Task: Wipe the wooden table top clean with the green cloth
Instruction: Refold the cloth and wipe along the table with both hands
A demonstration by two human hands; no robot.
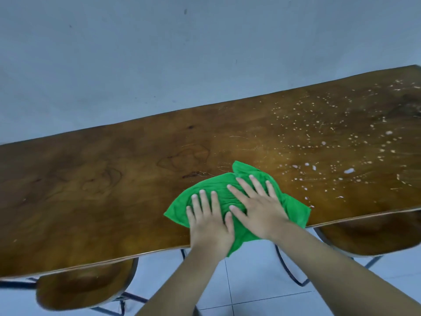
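A green cloth lies crumpled flat on the wooden table top, near the front edge at the middle. My left hand presses on the cloth's left part with straight fingers. Beside it, my right hand lies flat on the cloth's right part, fingers spread. A corner of the cloth hangs over the table's front edge between my wrists. White droplets and specks cover the right part of the table top. The left part looks smooth and free of specks.
The table stands against a grey-blue wall. Two wooden chair seats sit tucked under the front edge, one at the left and one at the right. White floor tiles show below.
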